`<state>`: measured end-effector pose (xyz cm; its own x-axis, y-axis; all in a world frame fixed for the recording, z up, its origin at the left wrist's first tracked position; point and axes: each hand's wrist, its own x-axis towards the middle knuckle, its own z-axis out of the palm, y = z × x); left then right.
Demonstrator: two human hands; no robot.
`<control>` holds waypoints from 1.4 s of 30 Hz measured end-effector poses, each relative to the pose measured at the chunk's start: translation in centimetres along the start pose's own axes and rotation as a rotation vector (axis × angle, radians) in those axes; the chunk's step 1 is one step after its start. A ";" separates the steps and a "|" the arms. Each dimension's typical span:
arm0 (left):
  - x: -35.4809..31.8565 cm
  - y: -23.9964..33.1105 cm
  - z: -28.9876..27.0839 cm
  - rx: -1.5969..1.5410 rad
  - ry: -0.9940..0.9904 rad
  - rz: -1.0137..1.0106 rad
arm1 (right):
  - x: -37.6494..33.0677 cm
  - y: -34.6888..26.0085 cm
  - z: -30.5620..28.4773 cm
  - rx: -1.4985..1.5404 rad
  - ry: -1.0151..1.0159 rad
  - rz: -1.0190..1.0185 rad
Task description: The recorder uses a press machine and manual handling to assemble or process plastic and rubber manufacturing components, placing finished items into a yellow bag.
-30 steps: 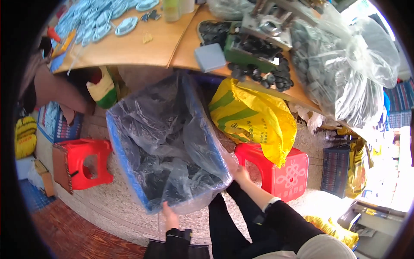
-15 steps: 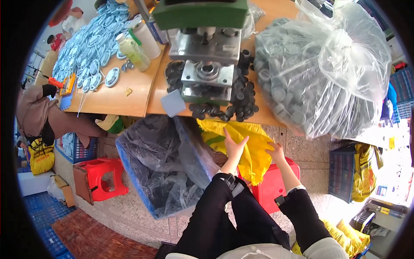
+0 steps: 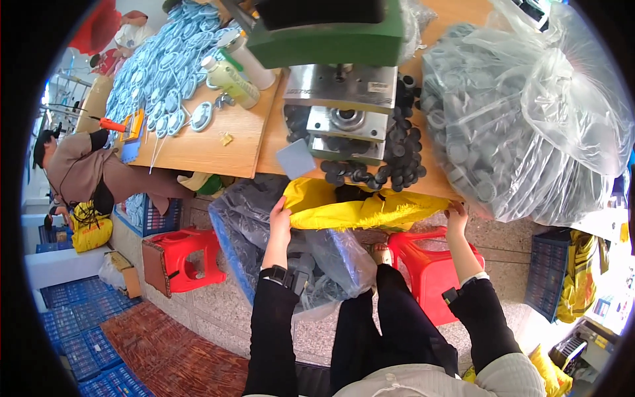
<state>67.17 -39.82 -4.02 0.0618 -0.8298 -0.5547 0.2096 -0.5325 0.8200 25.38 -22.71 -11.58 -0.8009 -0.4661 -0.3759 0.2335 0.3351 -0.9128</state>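
Observation:
A yellow woven sack (image 3: 370, 215) with a frayed rim is stretched wide below the front edge of the worktable. My left hand (image 3: 280, 217) is closed on its left end, and my right hand (image 3: 456, 217) pinches its right end. The mouth gapes, with a dark inside showing under the table edge. Just above it lie many small round black parts (image 3: 380, 177), heaped around the base of a green press (image 3: 347, 126) with a metal die. A flat grey-blue square piece (image 3: 296, 159) overhangs the edge beside the press.
A crate lined with clear plastic (image 3: 251, 228) stands below left. Red stools (image 3: 423, 278) are near my legs and farther left. On the table are a large clear bag of grey parts (image 3: 489, 132), a bottle (image 3: 231, 81) and piled light-blue pieces (image 3: 159, 73). A seated person is at far left.
My hands have moved apart, left hand to the left and right hand to the right. The sack, hanging bunched before, is now spread sideways and raised against the table edge. The view has shifted.

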 end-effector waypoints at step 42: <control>-3.9 0.6 5.3 -0.076 -0.164 -0.152 | 8.0 -21.1 24.1 -0.621 -0.374 -1.067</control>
<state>61.90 -37.80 -0.60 -0.1339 -0.7603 -0.6356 0.2778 -0.6444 0.7124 27.27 -53.23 0.82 -0.2058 -0.9037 0.3756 -0.7980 -0.0672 -0.5989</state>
